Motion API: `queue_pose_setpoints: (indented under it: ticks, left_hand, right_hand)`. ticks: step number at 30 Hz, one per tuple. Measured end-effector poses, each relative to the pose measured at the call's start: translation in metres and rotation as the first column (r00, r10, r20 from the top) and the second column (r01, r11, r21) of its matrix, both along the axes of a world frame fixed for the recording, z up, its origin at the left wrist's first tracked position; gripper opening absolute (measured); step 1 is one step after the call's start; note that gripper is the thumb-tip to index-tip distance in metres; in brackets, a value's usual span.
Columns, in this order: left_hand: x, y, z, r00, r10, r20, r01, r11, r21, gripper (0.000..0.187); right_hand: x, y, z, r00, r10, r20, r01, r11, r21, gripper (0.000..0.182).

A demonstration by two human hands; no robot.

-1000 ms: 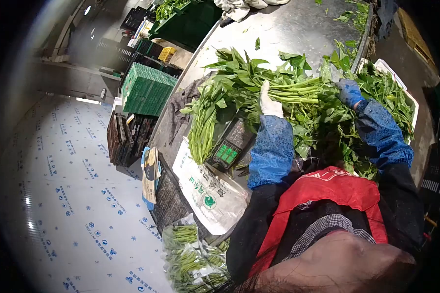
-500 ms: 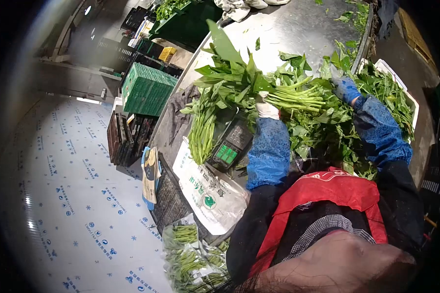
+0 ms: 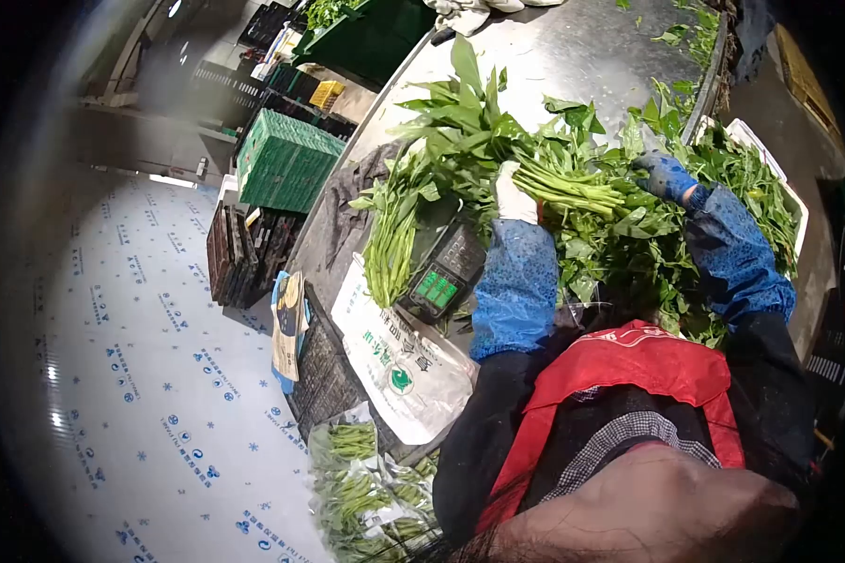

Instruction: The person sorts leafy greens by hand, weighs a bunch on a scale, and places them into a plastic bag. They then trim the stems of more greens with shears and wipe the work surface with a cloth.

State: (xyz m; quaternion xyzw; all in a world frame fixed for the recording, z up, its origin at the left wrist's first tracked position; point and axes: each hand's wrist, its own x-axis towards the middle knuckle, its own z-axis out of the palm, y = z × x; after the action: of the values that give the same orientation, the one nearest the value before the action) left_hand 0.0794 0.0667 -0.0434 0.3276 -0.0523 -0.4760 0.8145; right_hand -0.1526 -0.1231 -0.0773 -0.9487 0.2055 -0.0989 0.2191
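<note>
My left hand (image 3: 516, 192) is clamped around a bundle of leafy greens (image 3: 498, 150) over the scale (image 3: 444, 272), while my right hand (image 3: 665, 175) grips stalks in the pile (image 3: 629, 235).

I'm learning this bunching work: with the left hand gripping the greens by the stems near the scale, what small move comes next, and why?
Probably lower the bunch of greens onto the scale: the left hand grips its stems just beside the lit scale, while the right hand rests in the loose pile.

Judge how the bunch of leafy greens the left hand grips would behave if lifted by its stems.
The bunch of greens probably droops at its wide, splayed leaves, while the stems look firmer. Held in the left hand with no tie visible, stalks could slip loose.
</note>
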Motion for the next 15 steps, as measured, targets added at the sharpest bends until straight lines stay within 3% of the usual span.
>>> queue_pose_setpoints:
  ticks: [1,3,4,5,6,7,9,10,11,12,13,15]
  left_hand:
    - [-0.016,-0.003,0.02,0.994,0.112,-0.013,-0.11,0.99,0.084,0.023]
    - [-0.026,-0.009,0.022,0.973,0.176,0.147,-0.192,0.976,0.104,0.015]
    - [-0.034,-0.013,0.026,0.96,0.187,0.207,-0.217,0.967,0.133,0.013]
    - [-0.032,-0.024,0.008,0.942,0.262,0.208,-0.287,0.953,0.098,0.012]
    - [-0.047,-0.025,0.026,0.946,0.253,0.204,-0.279,0.953,0.114,0.01]
    - [-0.057,-0.029,0.036,0.925,0.266,0.272,-0.326,0.923,0.206,0.011]
    - [-0.059,-0.032,0.032,0.899,0.236,0.369,-0.287,0.953,0.092,0.012]
    - [-0.055,-0.025,0.037,0.928,0.075,0.365,-0.139,0.978,0.153,0.038]
    - [-0.056,-0.019,0.043,0.916,0.139,0.376,-0.19,0.976,0.103,0.058]
    - [-0.059,-0.013,0.051,0.902,0.2,0.382,-0.237,0.97,0.05,0.079]
    - [-0.057,-0.001,0.062,0.897,0.097,0.43,-0.172,0.975,0.138,0.102]
    - [-0.05,0.014,0.049,0.888,0.151,0.434,-0.214,0.972,0.1,0.101]
  right_hand:
    - [0.004,0.012,0.027,0.999,0.03,-0.021,-0.027,0.988,0.152,0.049]
    - [0.014,0.042,0.06,0.969,0.163,0.187,-0.222,0.907,0.359,0.072]
    - [0.025,0.047,0.046,0.963,0.189,0.191,-0.25,0.89,0.38,0.091]
    - [0.033,0.062,0.045,0.934,0.223,0.281,-0.315,0.884,0.345,0.099]
    - [0.046,0.071,0.025,0.914,0.205,0.351,-0.345,0.847,0.404,0.102]
    - [0.063,0.081,-0.008,0.862,0.157,0.482,-0.396,0.802,0.448,0.092]
    - [0.086,0.105,-0.023,0.845,-0.166,0.509,-0.341,0.565,0.751,0.056]
    - [0.089,0.096,-0.043,0.879,-0.133,0.458,-0.319,0.55,0.772,0.054]
    - [0.095,0.088,-0.056,0.908,-0.099,0.408,-0.294,0.542,0.787,0.052]
    - [0.086,0.097,-0.011,0.967,-0.154,0.203,-0.098,0.513,0.853,0.048]
    - [0.093,0.088,-0.018,0.991,-0.083,0.104,-0.047,0.509,0.859,0.044]
    - [0.108,0.083,-0.036,0.956,-0.097,0.278,-0.225,0.367,0.903,0.036]
